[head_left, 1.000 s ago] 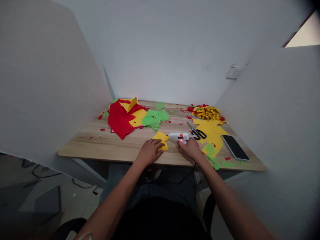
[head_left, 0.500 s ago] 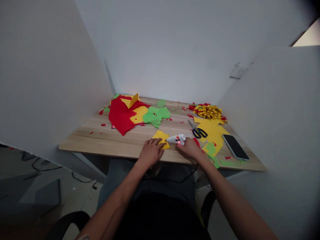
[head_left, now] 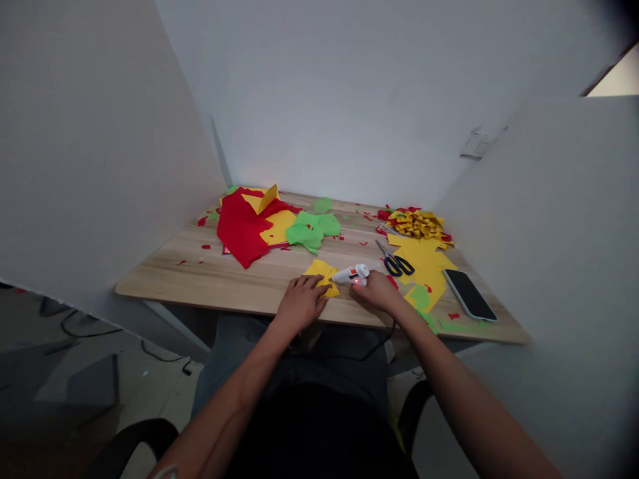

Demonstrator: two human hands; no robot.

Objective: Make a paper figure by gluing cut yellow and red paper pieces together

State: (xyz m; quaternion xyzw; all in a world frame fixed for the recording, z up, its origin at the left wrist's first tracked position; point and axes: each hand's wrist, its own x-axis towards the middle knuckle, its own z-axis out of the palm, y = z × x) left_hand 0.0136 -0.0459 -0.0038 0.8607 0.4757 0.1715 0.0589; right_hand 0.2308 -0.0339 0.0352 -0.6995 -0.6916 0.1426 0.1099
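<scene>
My right hand is closed around a white hot glue gun with a small red light near its grip. The gun's nozzle points left and meets a small yellow felt piece, though whether glue is coming out is too small to see. On the near left part of that piece, my left hand lies with its fingers stretched out, pressing it against the wooden table. A dark cord hangs from the right hand's side over my lap.
Scissors with dark handles lie beyond my right hand, beside yellow felt sheets. A phone rests at the right. Behind are a ruffled yellow-red bundle, red felt and green felt. Partition walls enclose the table.
Both hands stay almost in place, with the glue gun's nozzle still at the yellow felt piece. The camera view has shifted slightly.
</scene>
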